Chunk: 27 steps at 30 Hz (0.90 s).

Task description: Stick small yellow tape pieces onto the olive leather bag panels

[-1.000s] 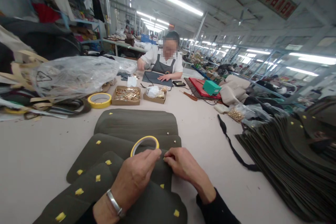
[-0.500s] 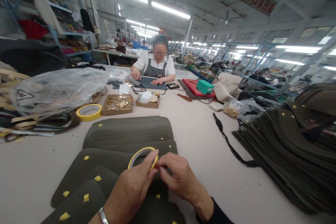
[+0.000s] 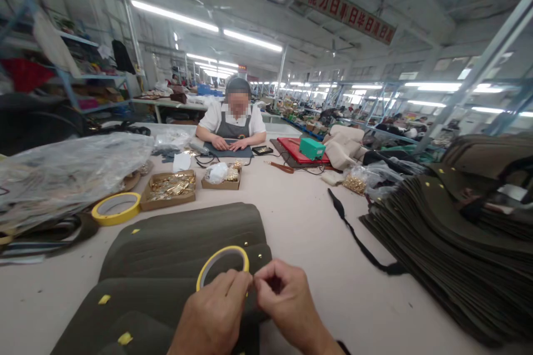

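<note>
My left hand (image 3: 214, 310) is closed on a roll of yellow tape (image 3: 202, 276), which stands up above the knuckles. Just to its right, my right hand (image 3: 287, 299) is pinched at the roll's edge; what lies between its fingertips is too small to make out. Under and behind both hands lie overlapping dark green panels (image 3: 179, 233). Small yellow tape pieces (image 3: 125, 338) stick to the panels, and tiny gold studs (image 3: 246, 243) show near their right side.
A second yellow tape roll (image 3: 116, 208) lies left, beside a box of gold hardware (image 3: 169, 188). A smaller box (image 3: 221, 177) is next to it. A black strap (image 3: 362, 241) and stacked dark panels (image 3: 428, 249) are at right. Across the table sits a person (image 3: 233, 122).
The view has shifted, so the table things sit lower and further left. My left fingers have curled over the roll, and my right fingertips have drawn slightly away from it.
</note>
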Tool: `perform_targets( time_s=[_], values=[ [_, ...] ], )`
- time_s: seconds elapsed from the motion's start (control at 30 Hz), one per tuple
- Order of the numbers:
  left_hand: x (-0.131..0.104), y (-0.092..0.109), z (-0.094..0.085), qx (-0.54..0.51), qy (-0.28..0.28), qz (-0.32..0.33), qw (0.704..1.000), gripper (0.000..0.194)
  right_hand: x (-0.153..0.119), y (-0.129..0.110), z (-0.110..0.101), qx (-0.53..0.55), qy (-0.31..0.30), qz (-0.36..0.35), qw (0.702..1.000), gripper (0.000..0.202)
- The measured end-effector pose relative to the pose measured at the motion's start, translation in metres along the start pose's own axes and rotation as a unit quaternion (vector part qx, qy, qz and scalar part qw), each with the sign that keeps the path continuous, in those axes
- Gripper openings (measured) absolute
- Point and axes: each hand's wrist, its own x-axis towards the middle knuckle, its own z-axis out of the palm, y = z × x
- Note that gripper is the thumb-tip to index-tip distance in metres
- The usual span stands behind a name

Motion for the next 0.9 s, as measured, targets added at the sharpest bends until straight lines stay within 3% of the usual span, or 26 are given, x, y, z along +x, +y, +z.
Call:
perform_targets(
  time_s=[0.07,0.2,0.37,0.5,0.7,0.9],
  values=[
    [0.002,0.009,-0.002,-0.016,0.015,0.003,1.0,0.022,0.003,-0.002,-0.004,0.093,-0.017,0.121,0.988,0.01],
    [-0.004,0.014,-0.003,-0.026,0.0,-0.015,1.0,0.016,0.011,0.011,-0.019,0.161,-0.027,0.226,0.96,0.023],
    [-0.018,-0.002,0.009,0.068,-0.142,-0.085,0.984,0.021,0.001,0.036,-0.035,0.088,-0.122,0.265,0.952,0.025],
    [-0.019,-0.008,0.015,0.075,-0.205,-0.115,0.969,0.022,-0.012,0.041,-0.034,-0.003,-0.167,0.235,0.958,0.016],
    [-0.017,-0.009,0.014,0.07,-0.187,-0.118,0.973,0.022,-0.013,0.034,-0.031,-0.136,-0.168,0.112,0.97,0.017],
    [-0.017,-0.011,0.016,0.071,-0.188,-0.127,0.971,0.02,-0.009,0.033,-0.023,-0.244,-0.172,0.045,0.953,0.017]
  ],
)
